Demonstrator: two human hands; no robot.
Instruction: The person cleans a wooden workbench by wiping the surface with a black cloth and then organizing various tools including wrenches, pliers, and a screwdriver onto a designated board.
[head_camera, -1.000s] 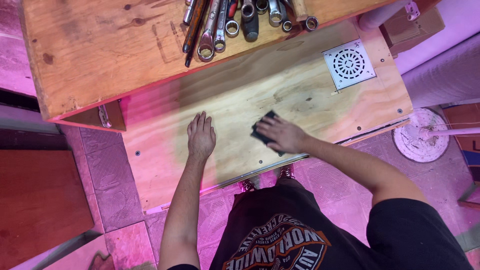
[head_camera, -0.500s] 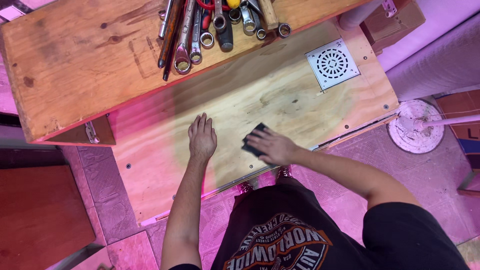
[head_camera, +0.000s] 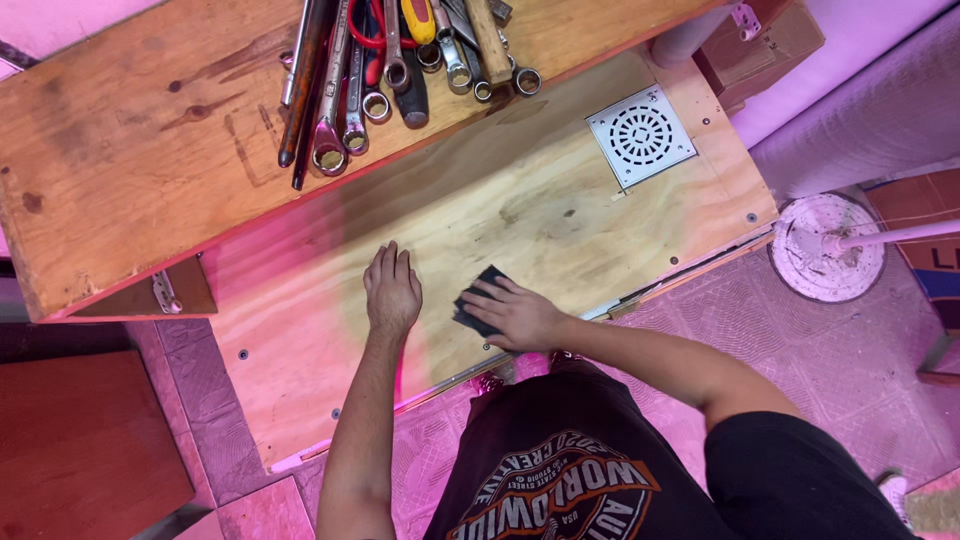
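A plywood board (head_camera: 520, 210) lies flat in front of me. My left hand (head_camera: 391, 291) rests palm down on it, fingers together, holding nothing. My right hand (head_camera: 518, 313) presses a small dark sanding pad (head_camera: 480, 301) against the board near its front edge; the pad is partly hidden under my fingers. A square white vent grille (head_camera: 640, 134) is set into the board at the far right.
A wooden shelf (head_camera: 150, 140) stands above the board's far side with several wrenches (head_camera: 350, 95) and other hand tools lying on it. A round white stand base (head_camera: 826, 247) sits on the tiled floor at right. A red-brown panel (head_camera: 80, 450) is at lower left.
My right hand with the pad has slid toward me and a little left along the board. My left hand has stayed flat in place. The view has shifted slightly.
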